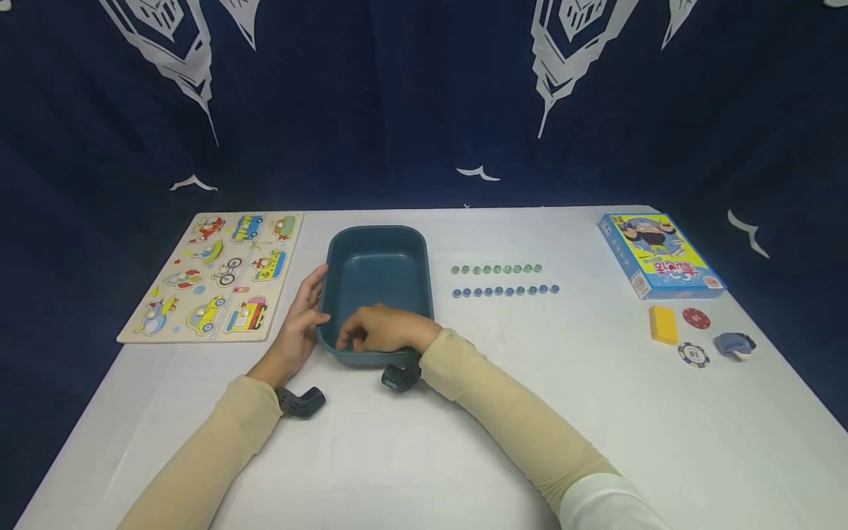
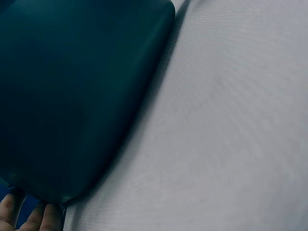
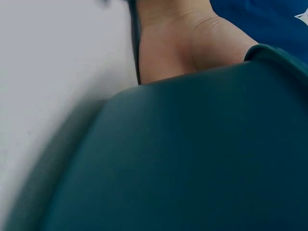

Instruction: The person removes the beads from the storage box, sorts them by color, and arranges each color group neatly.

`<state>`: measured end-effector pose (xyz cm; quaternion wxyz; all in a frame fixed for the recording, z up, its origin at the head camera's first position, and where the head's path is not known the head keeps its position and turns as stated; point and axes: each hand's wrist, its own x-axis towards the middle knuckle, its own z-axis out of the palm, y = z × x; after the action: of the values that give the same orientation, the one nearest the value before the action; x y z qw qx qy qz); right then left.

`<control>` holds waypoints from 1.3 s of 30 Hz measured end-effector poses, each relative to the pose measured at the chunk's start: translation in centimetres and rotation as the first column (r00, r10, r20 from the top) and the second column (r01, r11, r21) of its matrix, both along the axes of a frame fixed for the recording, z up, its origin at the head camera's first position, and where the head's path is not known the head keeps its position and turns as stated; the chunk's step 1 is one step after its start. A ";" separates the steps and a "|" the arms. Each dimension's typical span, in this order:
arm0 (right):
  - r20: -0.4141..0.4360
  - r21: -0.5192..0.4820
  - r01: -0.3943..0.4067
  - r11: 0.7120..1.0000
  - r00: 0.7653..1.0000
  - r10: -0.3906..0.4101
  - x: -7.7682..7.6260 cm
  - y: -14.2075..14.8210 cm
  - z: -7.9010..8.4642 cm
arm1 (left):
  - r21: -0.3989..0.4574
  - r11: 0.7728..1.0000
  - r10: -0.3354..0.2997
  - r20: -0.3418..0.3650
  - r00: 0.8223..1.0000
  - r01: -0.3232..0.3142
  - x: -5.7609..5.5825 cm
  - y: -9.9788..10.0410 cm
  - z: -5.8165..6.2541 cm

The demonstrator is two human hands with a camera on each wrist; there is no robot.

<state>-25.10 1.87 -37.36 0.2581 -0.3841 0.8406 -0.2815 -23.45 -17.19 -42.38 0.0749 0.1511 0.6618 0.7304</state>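
Observation:
A dark teal rectangular basin [image 1: 377, 276] stands on the table left of centre in the head view. My left hand [image 1: 301, 327] rests along its left side, fingers fairly straight against the outer wall and thumb at the rim. Those fingertips [image 2: 48, 216] also show at the bottom left of the left wrist view. Over the near rim reaches my right hand [image 1: 384, 329], its fingers bent down inside the basin's near left part. Whatever lies under those fingertips is hidden. The right wrist view shows the palm [image 3: 187, 45] behind the basin's outer wall [image 3: 183, 154].
Rows of green beads [image 1: 497, 269] and blue beads [image 1: 506, 291] lie right of the basin. A picture puzzle board [image 1: 215, 276] is at the left. Far right are a blue-yellow box [image 1: 662, 254], a yellow block [image 1: 663, 324], two chips [image 1: 696, 318] and a small blue-grey item [image 1: 734, 344].

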 end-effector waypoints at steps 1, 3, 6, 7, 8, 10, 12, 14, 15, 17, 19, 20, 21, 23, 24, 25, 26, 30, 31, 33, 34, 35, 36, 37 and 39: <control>-0.003 -0.004 -0.001 1.000 1.000 0.001 0.0 0.0 0.0 | 0.002 1.000 0.001 0.000 1.000 -0.001 0.0 0.0 0.0; -0.010 -0.010 -0.008 1.000 1.000 0.007 0.0 0.0 0.1 | 0.002 1.000 0.004 0.000 1.000 -0.004 0.0 0.1 0.0; -0.016 -0.006 -0.004 1.000 1.000 0.004 0.1 0.0 0.2 | 0.003 1.000 0.012 -0.001 1.000 -0.012 0.0 0.1 0.0; -0.016 -0.003 0.001 1.000 1.000 -0.001 0.2 0.0 0.3 | 0.001 1.000 0.014 -0.002 1.000 -0.014 0.1 0.2 0.1; -0.020 0.004 0.007 1.000 1.000 -0.007 0.2 0.0 0.3 | 0.001 1.000 0.016 -0.004 1.000 -0.016 0.1 0.2 0.1; -0.027 0.012 0.019 1.000 0.999 -0.019 0.2 -0.1 0.3 | 0.003 1.000 0.019 -0.004 1.000 -0.019 0.1 0.1 0.0; -0.035 0.012 0.029 0.999 0.999 -0.029 0.1 -0.1 0.2 | 0.001 1.000 0.019 -0.002 1.000 -0.019 0.1 0.1 0.0; -0.044 -0.009 0.034 0.999 0.998 -0.035 0.1 0.0 0.1 | 0.001 1.000 0.018 0.000 1.000 -0.018 0.1 0.1 0.0; -0.044 -0.029 0.036 0.999 0.998 -0.037 0.1 0.1 0.2 | -0.002 1.000 0.017 0.003 1.000 -0.017 0.1 0.1 0.0; -0.044 -0.076 0.040 0.996 0.998 -0.043 0.0 0.4 0.3 | -0.010 1.000 0.017 0.003 1.000 -0.017 0.1 0.1 0.0; -0.025 -0.142 0.043 0.989 0.999 -0.047 -0.1 0.9 0.7 | -0.021 1.000 0.017 0.002 1.000 -0.017 0.1 0.1 0.1; -0.010 -0.176 0.046 0.983 0.999 -0.049 -0.1 1.2 1.0 | -0.025 1.000 0.017 0.004 1.000 -0.017 0.1 0.1 0.1; 0.017 -0.213 0.056 0.975 0.998 -0.053 -0.2 1.6 1.3 | -0.031 0.999 0.016 0.004 1.000 -0.016 0.1 0.1 0.1; 0.084 -0.295 0.074 0.953 0.995 -0.051 -0.3 2.4 1.8 | -0.035 0.999 0.017 0.007 1.000 -0.017 0.2 0.1 0.1; 0.127 -0.336 0.088 0.938 0.991 -0.047 -0.3 2.9 2.0 | -0.037 0.999 0.019 0.010 1.000 -0.019 0.2 0.1 0.1; 0.165 -0.377 0.105 0.920 0.985 -0.044 -0.4 3.4 2.2 | -0.035 0.999 0.019 0.014 1.000 -0.018 0.1 0.2 0.2; 0.204 -0.413 0.122 0.902 0.978 -0.038 -0.5 4.0 2.4 | -0.035 0.999 0.020 0.016 1.000 -0.019 0.1 0.2 0.2; 0.305 -0.508 0.180 0.842 0.952 -0.019 -0.9 6.3 2.7 | -0.032 0.999 0.028 0.020 0.999 -0.027 0.1 0.4 0.2; 0.319 -0.519 0.196 0.832 0.948 -0.024 -1.0 6.9 2.8 | -0.032 0.999 0.029 0.019 0.999 -0.028 0.1 0.4 0.2; 0.342 -0.528 0.236 0.816 0.938 -0.050 -1.2 8.0 2.9 | -0.019 0.999 0.036 0.016 0.999 -0.036 0.1 0.4 0.2; 0.356 -0.532 0.264 0.804 0.932 -0.071 -1.3 8.6 2.9 | -0.015 0.999 0.039 0.013 0.999 -0.039 0.1 0.4 0.2; 0.369 -0.536 0.296 0.790 0.924 -0.097 -1.3 9.1 2.9 | -0.009 0.999 0.042 0.011 0.999 -0.041 0.1 0.4 0.2; 0.377 -0.539 0.330 0.775 0.917 -0.128 -1.4 9.7 3.0 | -0.005 0.999 0.044 0.011 0.999 -0.044 0.2 0.4 0.2; 0.382 -0.543 0.366 0.756 0.909 -0.165 -1.5 10.2 3.1 | 0.004 0.999 0.045 0.011 0.999 -0.045 0.2 0.4 0.3; 0.377 -0.553 0.431 0.713 0.893 -0.247 -1.6 11.1 3.2 | 0.009 0.999 0.044 0.013 0.999 -0.044 0.2 0.3 0.3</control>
<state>-26.67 13.02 -34.15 0.1739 -0.2418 0.7115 -0.6365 -23.21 -16.91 -42.06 0.0621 0.1322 0.6612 0.7358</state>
